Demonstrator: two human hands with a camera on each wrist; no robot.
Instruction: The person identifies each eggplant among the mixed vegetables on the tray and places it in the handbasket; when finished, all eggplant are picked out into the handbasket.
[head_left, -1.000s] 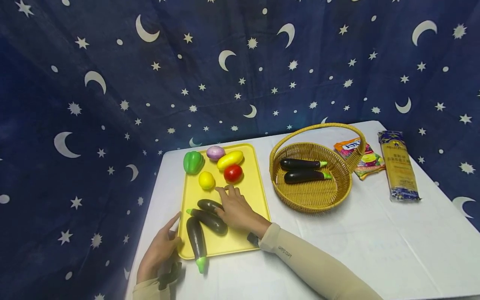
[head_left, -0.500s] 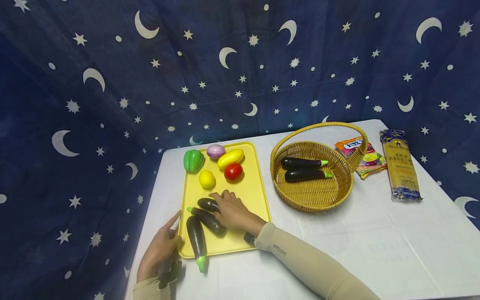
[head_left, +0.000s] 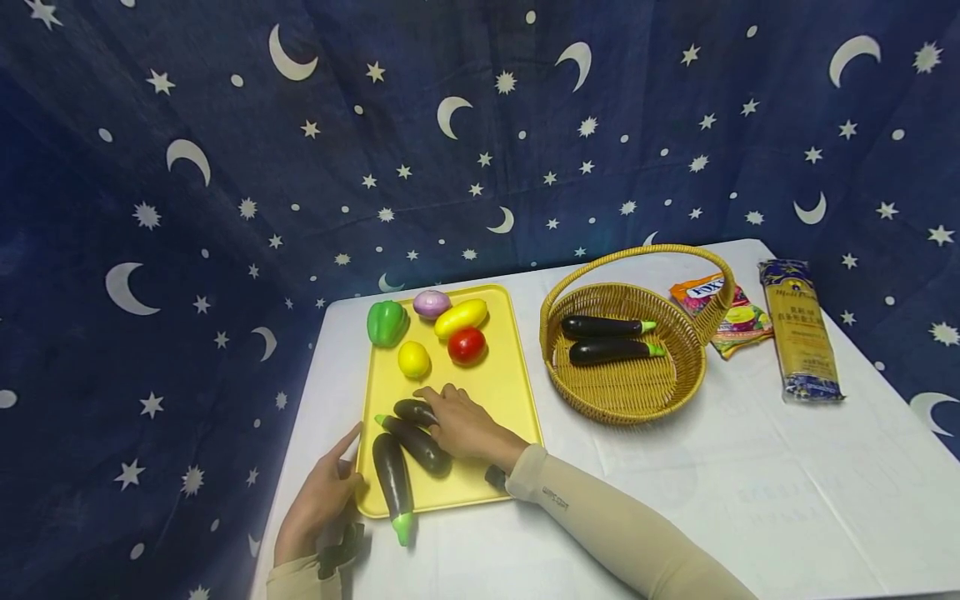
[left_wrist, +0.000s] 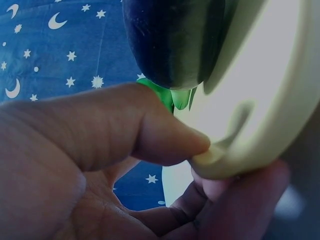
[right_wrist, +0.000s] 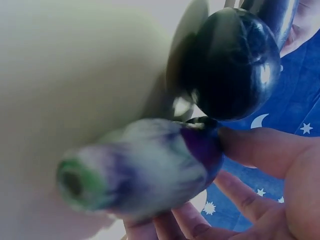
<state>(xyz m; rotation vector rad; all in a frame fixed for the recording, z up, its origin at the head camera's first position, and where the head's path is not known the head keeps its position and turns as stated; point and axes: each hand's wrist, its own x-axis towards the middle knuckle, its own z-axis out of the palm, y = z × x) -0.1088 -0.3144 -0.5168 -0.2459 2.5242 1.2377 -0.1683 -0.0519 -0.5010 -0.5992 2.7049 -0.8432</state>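
Note:
In the head view, a yellow tray [head_left: 507, 375] bears several dark eggplants at its near end. My left hand [head_left: 318, 492] pinches the tray's left rim; the left wrist view shows the thumb on top of the rim [left_wrist: 280, 110] and fingers beneath. My right hand [head_left: 468, 427] holds the farthest eggplant [head_left: 414, 411], partly hidden by the hand. In the right wrist view, thumb and fingers lie around this eggplant [right_wrist: 145, 170], its blurred stem end pointing left. Beside it lies a middle eggplant [head_left: 416, 446]. Another eggplant [head_left: 392, 475] overhangs the near rim with its green end.
Farther up the tray lie a green pepper [head_left: 387, 324], a purple oval [head_left: 431, 305], a yellow mango-like fruit [head_left: 461, 319], a lemon [head_left: 413, 360] and a tomato [head_left: 467, 346]. To the right stand a handled wicker basket [head_left: 622, 400] holding two eggplants, a candy bag [head_left: 738, 321] and a pasta pack [head_left: 801, 333].
My right hand has shifted slightly left around the farthest eggplant, which has moved a little left too. My left hand stays at the tray's rim.

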